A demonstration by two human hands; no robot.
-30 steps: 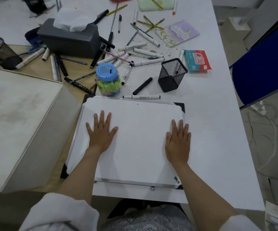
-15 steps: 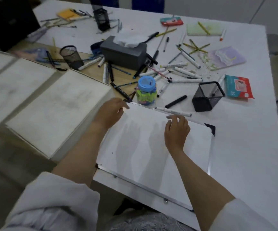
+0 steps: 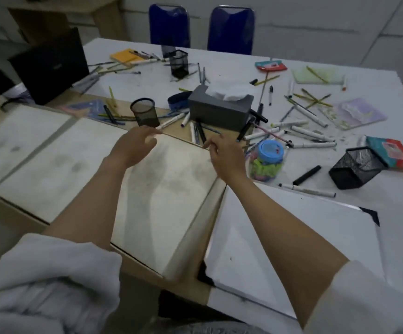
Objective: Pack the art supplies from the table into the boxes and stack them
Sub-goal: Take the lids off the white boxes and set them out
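Nearest the camera, two white sleeves (image 3: 51, 280) frame the view, bare forearms reaching forward from them. Under the right forearm lies a flat white case (image 3: 316, 249) with black corner caps, closed, on the white table (image 3: 388, 213). Just left of it, touching along one edge, sits a pale closed box (image 3: 166, 213) with a smudged lid, and two more closed boxes (image 3: 51, 165) of the same kind lie in a row further left on the wooden surface. Both hands hover above the far edge of the nearest pale box. The left hand (image 3: 133, 147) has its fingers loosely spread and relaxed, holding nothing. The right hand (image 3: 224, 153) has its fingers loosely curled; whether they pinch anything cannot be told. Just right of the right hand stands a clear jar with a blue lid (image 3: 266, 160), and beyond it a scatter of white markers (image 3: 311, 133) and a black marker (image 3: 306, 175). A square mesh pen cup (image 3: 355, 167) lies tipped near the markers; a round mesh pen cup (image 3: 145, 113) stands upright beyond the left hand. Behind these sits a grey tissue box (image 3: 219, 109), then colored pencils (image 3: 314, 98), notebooks and a yellow pad (image 3: 123, 56). Two blue chairs (image 3: 230, 27) stand at the far side.
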